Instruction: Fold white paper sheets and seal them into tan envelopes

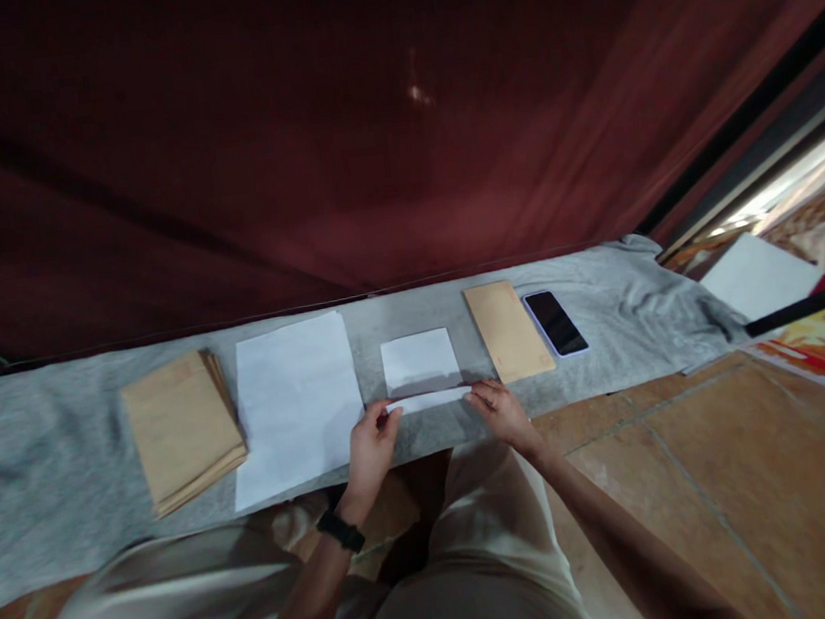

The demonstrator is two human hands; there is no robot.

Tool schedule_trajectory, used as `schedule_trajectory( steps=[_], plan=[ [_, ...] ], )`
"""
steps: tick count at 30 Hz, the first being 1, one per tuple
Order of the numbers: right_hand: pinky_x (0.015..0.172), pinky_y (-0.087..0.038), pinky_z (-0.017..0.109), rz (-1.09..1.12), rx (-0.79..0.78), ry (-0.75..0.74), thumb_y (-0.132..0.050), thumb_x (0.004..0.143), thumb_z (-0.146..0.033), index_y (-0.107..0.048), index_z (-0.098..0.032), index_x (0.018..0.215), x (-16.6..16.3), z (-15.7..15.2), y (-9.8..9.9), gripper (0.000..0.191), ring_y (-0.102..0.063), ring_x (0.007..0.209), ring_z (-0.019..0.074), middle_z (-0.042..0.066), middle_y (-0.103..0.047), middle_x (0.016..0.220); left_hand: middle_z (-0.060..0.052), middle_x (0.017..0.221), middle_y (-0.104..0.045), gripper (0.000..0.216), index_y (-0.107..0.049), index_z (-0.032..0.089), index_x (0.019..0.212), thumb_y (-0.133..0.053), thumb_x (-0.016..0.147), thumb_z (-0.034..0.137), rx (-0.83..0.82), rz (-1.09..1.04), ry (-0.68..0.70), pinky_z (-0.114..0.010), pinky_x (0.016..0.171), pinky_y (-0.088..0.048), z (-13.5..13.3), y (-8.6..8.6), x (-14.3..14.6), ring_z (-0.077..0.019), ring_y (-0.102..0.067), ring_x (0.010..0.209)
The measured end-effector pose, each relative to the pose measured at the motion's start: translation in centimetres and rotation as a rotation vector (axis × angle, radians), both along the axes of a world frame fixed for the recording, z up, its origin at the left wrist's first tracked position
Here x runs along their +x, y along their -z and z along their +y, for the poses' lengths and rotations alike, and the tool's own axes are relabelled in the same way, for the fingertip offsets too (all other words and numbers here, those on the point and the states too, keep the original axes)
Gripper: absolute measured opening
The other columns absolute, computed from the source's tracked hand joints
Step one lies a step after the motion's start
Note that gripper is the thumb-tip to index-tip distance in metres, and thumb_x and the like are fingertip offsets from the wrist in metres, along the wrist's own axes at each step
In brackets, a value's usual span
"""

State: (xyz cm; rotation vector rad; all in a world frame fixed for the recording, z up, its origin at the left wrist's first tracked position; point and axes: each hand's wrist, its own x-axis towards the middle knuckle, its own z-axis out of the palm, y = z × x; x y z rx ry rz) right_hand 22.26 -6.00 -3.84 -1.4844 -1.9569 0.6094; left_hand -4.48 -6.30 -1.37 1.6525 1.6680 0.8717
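A white sheet of paper (419,356) lies on the grey cloth in front of me, and a narrow white paper strip or folded edge (429,401) is raised along its near side. Whether the two are one piece I cannot tell. My left hand (375,443) pinches the strip's left end between thumb and fingers; a black band circles that wrist. At the right end, my right hand (500,413) pinches it the same way. Left of my hands is a stack of larger white paper (299,392). A single brown envelope (508,330) rests just beyond my right hand.
Several brown envelopes (181,425) are piled at the far left. A phone (555,322) lies beside the single envelope. Grey cloth (627,300) covers the narrow bench, with a dark red curtain (365,156) behind it. Tiled floor (662,480) shows at right.
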Motion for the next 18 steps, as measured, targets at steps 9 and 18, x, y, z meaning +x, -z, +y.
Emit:
schedule_trajectory(
  steps=[9,18],
  plan=[
    [0.087,-0.051,0.028,-0.073,-0.083,0.137,-0.044,0.104,-0.034,-0.071,-0.022,0.099,-1.2,0.9,-0.7,0.03,-0.069,0.095,0.0193,0.006,-0.074,0.1,0.002,0.068,-0.059,0.02,-0.065,0.02,0.089,-0.054,0.093,0.036,0.0,0.154,-0.121,-0.025,0.063,-0.04,1.9,0.4,1.4,-0.014,-0.054,0.063],
    [0.081,-0.049,0.025,-0.306,-0.193,0.311,-0.046,0.104,-0.034,-0.069,-0.024,0.103,-3.0,2.0,-1.9,0.025,-0.071,0.095,0.0192,0.005,-0.075,0.104,-0.004,0.083,-0.073,0.024,-0.068,0.02,0.104,-0.051,0.098,0.035,-0.093,0.476,-0.125,-0.027,0.062,-0.039,3.7,-1.2,2.4,-0.0187,-0.067,0.073]
  ],
)
